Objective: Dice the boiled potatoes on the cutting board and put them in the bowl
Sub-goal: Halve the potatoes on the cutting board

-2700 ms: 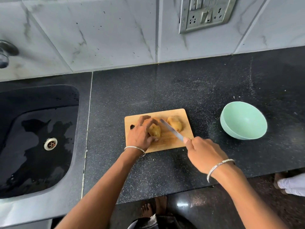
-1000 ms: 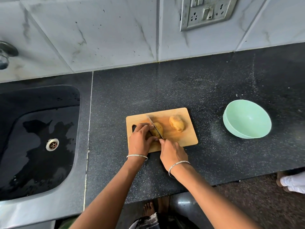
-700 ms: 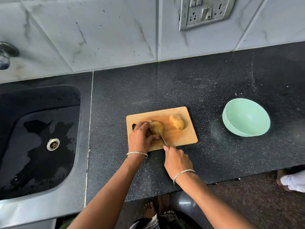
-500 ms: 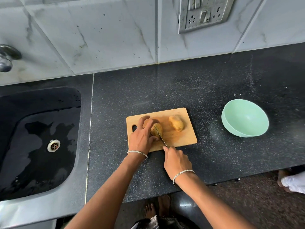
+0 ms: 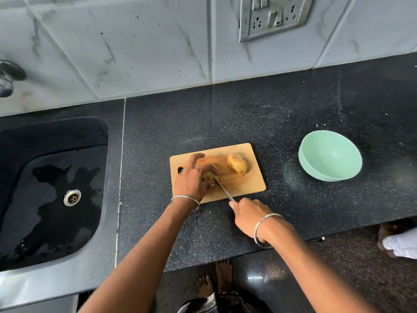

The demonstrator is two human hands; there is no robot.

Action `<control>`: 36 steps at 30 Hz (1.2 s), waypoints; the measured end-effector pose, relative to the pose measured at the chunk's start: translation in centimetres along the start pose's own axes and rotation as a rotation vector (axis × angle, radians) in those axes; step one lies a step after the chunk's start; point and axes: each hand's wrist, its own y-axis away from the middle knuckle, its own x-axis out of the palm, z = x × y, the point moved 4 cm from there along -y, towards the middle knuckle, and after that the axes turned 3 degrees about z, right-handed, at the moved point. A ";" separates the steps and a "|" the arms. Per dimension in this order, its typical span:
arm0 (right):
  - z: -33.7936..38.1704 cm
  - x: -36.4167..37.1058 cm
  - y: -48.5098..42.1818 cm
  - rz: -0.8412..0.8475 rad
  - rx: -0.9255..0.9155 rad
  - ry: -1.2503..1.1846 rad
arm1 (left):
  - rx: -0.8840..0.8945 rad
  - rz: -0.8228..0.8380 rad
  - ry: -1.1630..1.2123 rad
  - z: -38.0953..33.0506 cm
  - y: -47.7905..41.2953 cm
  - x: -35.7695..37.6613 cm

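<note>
A small wooden cutting board [image 5: 248, 186] lies on the black counter. My left hand [image 5: 191, 179] holds a yellow boiled potato [image 5: 208, 177] on the board's left half, fingers curled over it and hiding most of it. My right hand [image 5: 248, 214] grips the handle of a knife [image 5: 222, 188] off the board's front edge; the blade runs up-left into that potato. A second whole potato [image 5: 237, 163] lies untouched on the board's right half. The pale green bowl [image 5: 330, 154] stands to the right, nothing in it.
A black sink [image 5: 52, 188] with a steel drain is sunk into the counter at the left, a tap [image 5: 9, 75] above it. Marble tiles and a socket plate [image 5: 274, 16] back the counter. Beyond the counter's front edge, bare feet [image 5: 214, 283] on the floor.
My right hand came from the right, set the blade on the left potato, then drew back toward me while cutting. My left hand kept hold of that potato; its fingers have shifted over it.
</note>
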 end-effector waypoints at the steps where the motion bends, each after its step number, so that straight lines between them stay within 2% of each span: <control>1: -0.4 -0.6 0.4 0.047 0.005 0.023 | -0.001 -0.001 0.006 0.0 0.0 0.0; 5: -2.2 -3.5 2.7 0.182 0.017 0.043 | -0.016 -0.007 0.045 0.0 0.1 0.0; 8: -2.2 -5.7 4.4 0.209 -0.004 -0.026 | 0.010 -0.039 0.044 0.0 0.2 0.2; 11: -1.2 -6.6 4.7 0.114 -0.074 -0.080 | 0.011 -0.097 0.118 0.4 0.4 0.5; 15: 0.7 -5.1 2.7 -0.171 -0.105 -0.057 | -0.048 -0.186 0.420 1.8 1.0 1.2; 17: 1.6 -3.5 1.6 -0.229 -0.099 -0.104 | -0.070 -0.219 0.427 2.0 1.4 1.5; 23: 2.4 0.1 -0.1 -0.222 -0.083 -0.132 | -0.106 -0.280 0.388 2.2 1.8 1.8; 31: 2.3 0.7 -0.2 -0.247 -0.110 -0.138 | -0.152 -0.283 0.363 2.2 1.8 1.7; 36: 2.5 0.7 -0.6 -0.229 -0.065 -0.152 | -0.168 -0.279 0.398 2.6 1.9 1.9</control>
